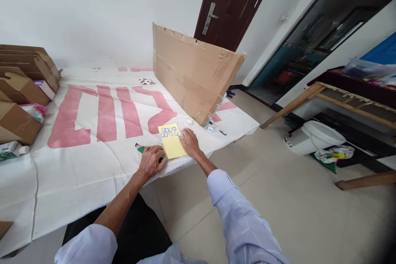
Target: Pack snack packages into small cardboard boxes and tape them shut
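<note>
A yellow sheet of paper [171,140] lies near the front edge of a table covered by a white cloth with big pink letters [93,132]. Several small light-blue cut pieces [169,131] sit on the sheet's far end. My left hand [151,161] rests at the sheet's left edge with its fingers curled, over a dark green object [140,148] that pokes out to the left. My right hand [190,142] lies flat, fingers stretched out, on the sheet's right edge.
A large cardboard panel [192,74] stands upright behind the sheet. A pen [218,128] and small white caps [189,121] lie at its foot. Folded cardboard boxes [21,90] are stacked at the left. To the right are tiled floor, a white bucket [318,136] and a wooden bench.
</note>
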The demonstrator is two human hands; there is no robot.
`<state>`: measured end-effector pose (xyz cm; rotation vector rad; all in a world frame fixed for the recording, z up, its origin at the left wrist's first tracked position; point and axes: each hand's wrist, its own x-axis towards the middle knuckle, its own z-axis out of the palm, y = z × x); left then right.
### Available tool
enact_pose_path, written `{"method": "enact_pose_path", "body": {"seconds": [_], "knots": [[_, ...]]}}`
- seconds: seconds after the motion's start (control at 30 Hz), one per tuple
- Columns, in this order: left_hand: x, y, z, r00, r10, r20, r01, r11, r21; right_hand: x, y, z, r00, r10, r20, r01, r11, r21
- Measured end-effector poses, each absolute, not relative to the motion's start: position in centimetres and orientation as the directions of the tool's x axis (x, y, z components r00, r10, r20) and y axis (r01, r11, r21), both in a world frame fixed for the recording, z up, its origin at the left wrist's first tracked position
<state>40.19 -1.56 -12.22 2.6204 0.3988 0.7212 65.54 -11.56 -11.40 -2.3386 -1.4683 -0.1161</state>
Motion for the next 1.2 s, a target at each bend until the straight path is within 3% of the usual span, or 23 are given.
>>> {"method": "enact_pose_path", "body": {"seconds": [0.33, 0.53, 0.8, 0.93, 1.0, 1.13, 1.2], "knots": [[40.5, -2.0, -10.4, 0.854, 0.379, 0.356, 0.219, -0.883, 0.414, 63.8, -14.9, -13.5, 0.299, 0.899, 0.322, 0.932, -0.202, -0.3], [39.6, -1.7, -10.1, 0.834, 0.453, 0.316, 0.319, -0.862, 0.393, 67.6, -13.3, -16.1, 0.235, 0.795, 0.559, 0.947, -0.057, -0.318], [32.3, -2.0, -9.9, 0.671, 0.558, 0.489, 0.316, -0.811, 0.491, 64.0, -11.6, -13.2, 0.214, 0.73, 0.649, 0.955, -0.016, -0.297], [24.1, -2.7, -6.5, 0.49, 0.606, 0.626, 0.368, -0.795, 0.482, 58.2, -9.8, -10.6, 0.105, 0.725, 0.681, 0.959, 0.109, -0.263], [18.0, -2.3, -3.8, 0.329, 0.648, 0.686, 0.484, -0.74, 0.467, 55.2, -8.9, -9.6, 0.042, 0.73, 0.682, 0.95, 0.183, -0.255], [3.2, 1.1, 1.0, -0.165, 0.629, 0.76, 0.72, -0.449, 0.529, 49.7, -7.6, -8.3, -0.019, 0.741, 0.671, 0.912, 0.288, -0.291], [-3.5, 3.8, 2.2, -0.384, 0.628, 0.677, 0.729, -0.244, 0.64, 46.8, -7.1, -8.1, -0.024, 0.762, 0.648, 0.885, 0.318, -0.341]]}}
